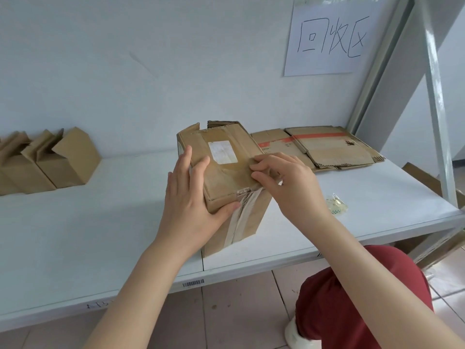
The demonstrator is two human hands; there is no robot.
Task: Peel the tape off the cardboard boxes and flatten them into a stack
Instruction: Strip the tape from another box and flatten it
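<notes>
Cardboard box (227, 170), brown and still taped, stands near the front edge of a pale white desk (100, 222), seen from a head-worn camera looking down. A white label (222, 151) sits on the box's top face, and a strip of clear tape (242, 212) runs down the side facing the viewer. The left hand (190, 200) lies flat against the box's left side, fingers (186, 157) spread and loose over the top edge, thumb pressed on the near corner; it steadies the box rather than closing round it. The right hand (289, 183) rests on the top right edge, its fingers (261, 170) pinched together on the tape there. Just behind and to the right of the box, a stack of flattened boxes (324, 147) with an orange-red stripe lies on the desk against the wall. Well apart, at the far left, several unflattened boxes (50, 162) stand together with their flaps up. A small crumpled wad of clear tape (337, 204) lies on the desk, right of the right wrist. A paper sign (327, 36) with handwritten characters hangs on the wall above the stack. A knee in dark red trousers (352, 298) shows at lower right, over a tiled floor (239, 311).
</notes>
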